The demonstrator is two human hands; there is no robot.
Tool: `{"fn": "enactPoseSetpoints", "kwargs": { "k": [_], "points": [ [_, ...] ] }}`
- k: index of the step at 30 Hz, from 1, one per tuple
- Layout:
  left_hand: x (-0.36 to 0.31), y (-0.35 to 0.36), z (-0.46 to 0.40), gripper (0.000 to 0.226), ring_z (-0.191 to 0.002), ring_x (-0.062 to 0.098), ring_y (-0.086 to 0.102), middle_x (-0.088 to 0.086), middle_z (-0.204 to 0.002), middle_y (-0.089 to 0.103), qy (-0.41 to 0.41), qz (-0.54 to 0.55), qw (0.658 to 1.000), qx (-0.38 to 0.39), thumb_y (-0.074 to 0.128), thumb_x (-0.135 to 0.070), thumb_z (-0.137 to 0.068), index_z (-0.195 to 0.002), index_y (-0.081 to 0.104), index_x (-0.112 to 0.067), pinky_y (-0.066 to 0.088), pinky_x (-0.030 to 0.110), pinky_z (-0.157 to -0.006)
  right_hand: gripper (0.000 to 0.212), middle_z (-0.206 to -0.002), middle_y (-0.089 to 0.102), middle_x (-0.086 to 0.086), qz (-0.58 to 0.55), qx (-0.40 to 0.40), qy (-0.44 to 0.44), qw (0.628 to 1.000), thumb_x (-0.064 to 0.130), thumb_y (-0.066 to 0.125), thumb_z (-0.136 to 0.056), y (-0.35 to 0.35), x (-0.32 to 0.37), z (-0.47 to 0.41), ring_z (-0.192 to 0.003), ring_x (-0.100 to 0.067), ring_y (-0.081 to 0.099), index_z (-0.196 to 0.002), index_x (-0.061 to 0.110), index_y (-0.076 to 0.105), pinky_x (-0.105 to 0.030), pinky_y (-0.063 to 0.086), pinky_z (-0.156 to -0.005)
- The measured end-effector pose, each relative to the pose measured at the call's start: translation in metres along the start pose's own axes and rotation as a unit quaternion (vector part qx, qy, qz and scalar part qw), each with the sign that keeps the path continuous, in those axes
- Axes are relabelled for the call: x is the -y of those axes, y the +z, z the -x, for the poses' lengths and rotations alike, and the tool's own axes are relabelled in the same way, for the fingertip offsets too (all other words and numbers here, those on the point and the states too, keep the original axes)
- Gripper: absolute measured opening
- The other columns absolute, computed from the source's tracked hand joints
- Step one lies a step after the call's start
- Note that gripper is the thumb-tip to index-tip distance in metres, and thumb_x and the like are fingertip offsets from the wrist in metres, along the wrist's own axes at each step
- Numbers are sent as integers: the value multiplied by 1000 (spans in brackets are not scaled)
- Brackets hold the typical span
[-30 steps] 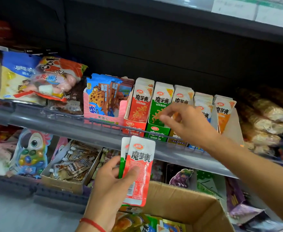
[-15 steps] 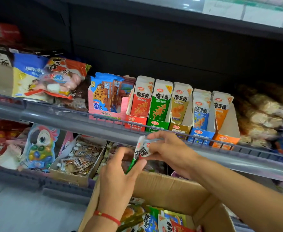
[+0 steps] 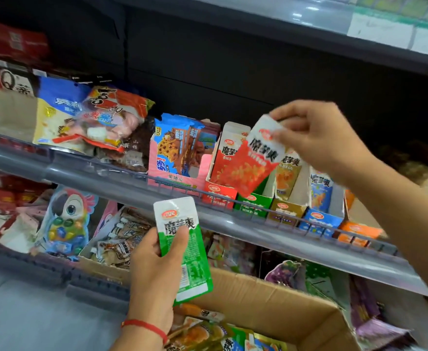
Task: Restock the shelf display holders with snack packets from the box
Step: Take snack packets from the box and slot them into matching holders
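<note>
My right hand (image 3: 316,138) pinches the white top of a red snack packet (image 3: 253,165), which hangs tilted just in front of the red display holder (image 3: 220,191) and the green display holder (image 3: 254,202) on the middle shelf. My left hand (image 3: 157,277) grips a green snack packet (image 3: 185,252) upright below the shelf rail, above the open cardboard box (image 3: 278,300). More packets (image 3: 207,333) lie inside the box. Tan (image 3: 286,211), blue (image 3: 320,220) and orange (image 3: 359,231) holders continue the row to the right.
A grey shelf rail (image 3: 106,178) runs across the front of the holders. A pink cookie display box (image 3: 177,158) stands left of the red holder, with bagged snacks (image 3: 91,120) further left. On the lower shelf sit a parrot candy pack (image 3: 68,221) and a tray of small packets (image 3: 116,241).
My right hand took the red packet from the pair in my left hand and lifted it to the red and green holders. My left hand now keeps only the green packet.
</note>
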State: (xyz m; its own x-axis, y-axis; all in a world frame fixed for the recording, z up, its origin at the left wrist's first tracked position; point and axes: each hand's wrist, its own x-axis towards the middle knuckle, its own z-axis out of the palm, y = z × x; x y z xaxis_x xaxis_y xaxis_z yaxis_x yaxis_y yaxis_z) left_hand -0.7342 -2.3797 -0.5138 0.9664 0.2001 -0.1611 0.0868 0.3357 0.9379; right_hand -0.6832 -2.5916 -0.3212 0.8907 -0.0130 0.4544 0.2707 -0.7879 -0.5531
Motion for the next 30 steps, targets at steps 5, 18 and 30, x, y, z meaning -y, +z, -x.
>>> {"fn": "enactPoseSetpoints", "kwargs": {
  "k": [5,18,30],
  "points": [
    [-4,-3,-2,4,-79,22,78,-1,-86,79,-7,1,1000,7,73,-24,-91,-89,75,-26,62,54,-76,21,-96,77,2,1,-38,11,999,9,69,-93,8,-11,-67,-87,-9,76,-106,25,73,-35,63,-82],
    [-15,-4,-5,8,-77,26,77,3,-81,78,-26,-9,999,31,74,-30,-88,-82,75,-36,61,57,-78,26,-123,65,-13,296,29,2,955,27,64,-97,95,-50,-102,-116,-36,59,-124,29,64,-45,53,-93],
    [-9,-2,-8,10,-77,22,77,1,-82,79,-56,-53,995,60,69,-13,-94,-94,74,-22,62,51,-80,22,-112,72,-8,329,-80,-106,935,16,60,-98,96,-57,-87,-111,-29,60,-119,15,68,-44,53,-87]
  ]
}}
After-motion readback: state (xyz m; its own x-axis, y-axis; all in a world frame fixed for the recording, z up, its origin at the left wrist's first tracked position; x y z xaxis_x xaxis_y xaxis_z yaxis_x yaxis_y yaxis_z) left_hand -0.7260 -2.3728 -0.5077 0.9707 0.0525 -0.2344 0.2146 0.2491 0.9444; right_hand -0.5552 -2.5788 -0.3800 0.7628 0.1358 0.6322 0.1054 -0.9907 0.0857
